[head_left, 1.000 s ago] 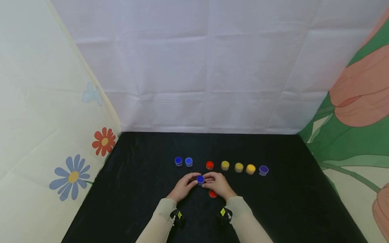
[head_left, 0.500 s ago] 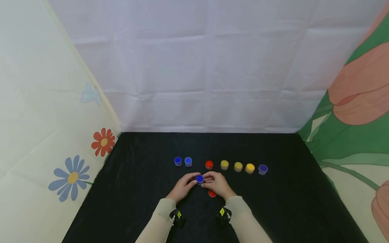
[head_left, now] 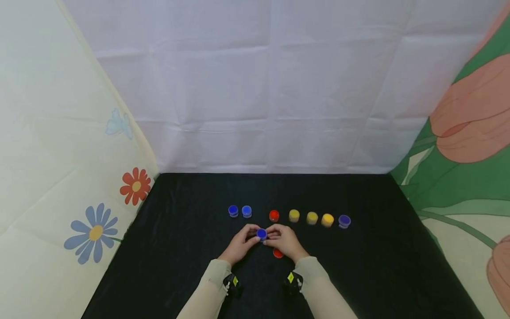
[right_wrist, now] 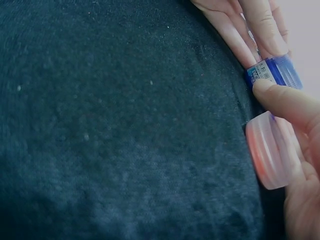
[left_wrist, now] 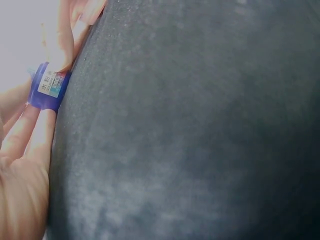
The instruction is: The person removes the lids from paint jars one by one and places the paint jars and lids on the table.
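A small blue paint jar (head_left: 261, 234) with a printed label sits between my two hands near the middle of the black cloth. My left hand (head_left: 239, 244) pinches it from the left with thumb and fingers. From the right, my right hand (head_left: 287, 241) grips the same jar, its thumb over the label in the right wrist view. Just below the right hand lies a low round red piece (head_left: 278, 253), partly covered by that hand; seen from the right wrist, this piece (right_wrist: 268, 151) has a translucent wall.
Beyond the hands stand two blue jars (head_left: 240, 212) on the left. To their right come a red jar (head_left: 274, 215), three yellow jars (head_left: 312, 218) and a dark blue jar (head_left: 344, 221). A white cloth backdrop (head_left: 271, 97) hangs behind the table (head_left: 179, 221).
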Action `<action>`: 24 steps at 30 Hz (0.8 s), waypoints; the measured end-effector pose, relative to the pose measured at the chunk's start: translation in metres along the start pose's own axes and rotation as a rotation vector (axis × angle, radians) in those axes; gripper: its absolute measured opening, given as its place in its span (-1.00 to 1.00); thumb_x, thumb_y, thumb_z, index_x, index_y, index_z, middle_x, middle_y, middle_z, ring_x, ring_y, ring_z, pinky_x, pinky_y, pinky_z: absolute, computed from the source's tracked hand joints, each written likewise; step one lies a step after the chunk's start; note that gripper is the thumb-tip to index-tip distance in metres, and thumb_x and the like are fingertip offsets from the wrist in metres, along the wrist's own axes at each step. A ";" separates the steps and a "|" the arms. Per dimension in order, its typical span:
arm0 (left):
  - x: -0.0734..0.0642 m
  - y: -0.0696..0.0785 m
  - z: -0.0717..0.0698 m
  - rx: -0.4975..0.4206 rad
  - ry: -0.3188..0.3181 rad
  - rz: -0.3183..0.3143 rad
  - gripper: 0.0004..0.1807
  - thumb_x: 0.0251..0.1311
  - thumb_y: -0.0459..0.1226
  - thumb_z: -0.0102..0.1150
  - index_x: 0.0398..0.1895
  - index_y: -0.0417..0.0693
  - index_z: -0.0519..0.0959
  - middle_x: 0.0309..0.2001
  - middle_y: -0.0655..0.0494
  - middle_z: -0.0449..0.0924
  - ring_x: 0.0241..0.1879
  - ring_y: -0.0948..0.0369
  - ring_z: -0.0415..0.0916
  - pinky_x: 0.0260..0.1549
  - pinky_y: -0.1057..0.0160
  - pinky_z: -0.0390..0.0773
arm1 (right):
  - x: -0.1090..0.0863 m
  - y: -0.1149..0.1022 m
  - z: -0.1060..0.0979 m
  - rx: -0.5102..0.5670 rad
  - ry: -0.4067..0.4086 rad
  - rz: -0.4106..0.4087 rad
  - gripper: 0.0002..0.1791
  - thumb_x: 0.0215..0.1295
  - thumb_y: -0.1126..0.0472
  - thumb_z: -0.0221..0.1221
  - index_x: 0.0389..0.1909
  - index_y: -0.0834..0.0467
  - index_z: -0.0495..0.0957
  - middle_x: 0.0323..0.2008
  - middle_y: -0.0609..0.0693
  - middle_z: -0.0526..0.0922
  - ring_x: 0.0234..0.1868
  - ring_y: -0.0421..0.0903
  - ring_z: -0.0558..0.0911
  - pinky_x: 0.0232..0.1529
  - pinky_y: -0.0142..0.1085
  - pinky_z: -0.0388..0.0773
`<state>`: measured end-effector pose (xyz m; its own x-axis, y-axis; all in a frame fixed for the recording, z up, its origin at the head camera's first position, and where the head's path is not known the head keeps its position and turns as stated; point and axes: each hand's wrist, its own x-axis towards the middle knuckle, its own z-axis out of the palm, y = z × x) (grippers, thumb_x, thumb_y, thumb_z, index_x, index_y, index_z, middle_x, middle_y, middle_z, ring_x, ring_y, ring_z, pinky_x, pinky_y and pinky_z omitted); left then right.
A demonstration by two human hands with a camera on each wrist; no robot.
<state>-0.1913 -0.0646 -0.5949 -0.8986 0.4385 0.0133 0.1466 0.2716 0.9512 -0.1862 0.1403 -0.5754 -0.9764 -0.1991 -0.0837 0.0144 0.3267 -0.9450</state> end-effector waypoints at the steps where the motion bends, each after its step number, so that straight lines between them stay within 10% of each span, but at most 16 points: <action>1: 0.000 0.000 0.000 0.011 -0.001 0.000 -0.64 0.50 -0.24 0.09 0.30 0.01 0.46 0.23 0.05 0.54 0.23 0.08 0.50 0.24 -0.04 0.43 | 0.000 0.000 0.000 -0.001 0.003 0.002 -0.70 0.13 0.39 0.45 -0.11 0.29 0.66 -0.14 0.08 0.73 -0.10 0.01 0.73 -0.03 -0.16 0.66; 24: 0.000 -0.003 -0.002 0.091 -0.013 -0.013 -0.59 0.55 -0.16 0.00 0.39 0.10 0.46 0.29 0.05 0.48 0.28 0.04 0.42 0.29 -0.13 0.34 | 0.000 0.002 0.002 -0.022 0.015 0.022 -0.70 0.13 0.37 0.46 -0.12 0.25 0.65 -0.12 0.07 0.71 -0.09 -0.01 0.73 -0.01 -0.15 0.66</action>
<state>-0.1926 -0.0673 -0.5967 -0.8954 0.4453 -0.0038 0.1723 0.3542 0.9192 -0.1861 0.1391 -0.5775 -0.9791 -0.1775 -0.0990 0.0309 0.3510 -0.9359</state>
